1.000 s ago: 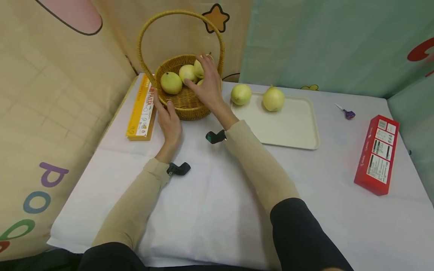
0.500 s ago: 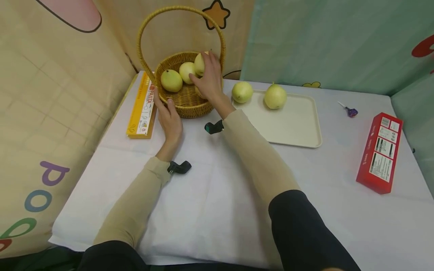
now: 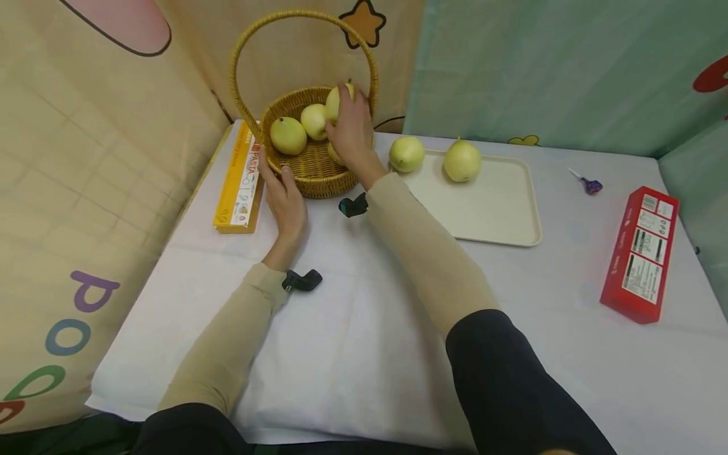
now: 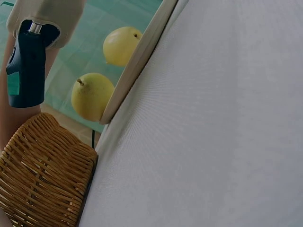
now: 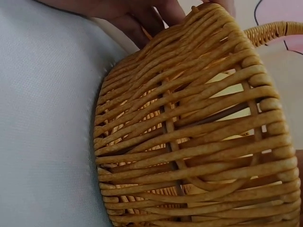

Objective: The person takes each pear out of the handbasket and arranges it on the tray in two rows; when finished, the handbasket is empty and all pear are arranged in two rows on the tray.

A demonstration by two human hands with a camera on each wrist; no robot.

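Observation:
A wicker basket (image 3: 318, 187) with a tall arched handle stands at the table's back left, holding several pale yellow-green pears (image 3: 287, 135). My right hand (image 3: 354, 129) reaches into its right side and grips a pear (image 3: 333, 105) there, fingers over its top and right side. Beneath that hand, another pear (image 3: 334, 153) is partly covered. My left hand (image 3: 287, 205) holds the basket's front left side, thumb near the rim; in the right wrist view its fingers (image 5: 130, 28) lie against the woven wall. Two more pears (image 3: 462, 160) (image 3: 406, 154) rest on the cream tray (image 3: 500, 221).
A yellow pasta box (image 3: 239, 183) lies just left of the basket, close to my left hand. Further right are a purple-wrapped lollipop (image 3: 591, 186) and a red box (image 3: 641, 256). Curtains hang behind the white-covered table (image 3: 352, 341).
My right hand has closed its fingers round the pear at the basket's back right, having hovered over it before. The left hand stays at the basket.

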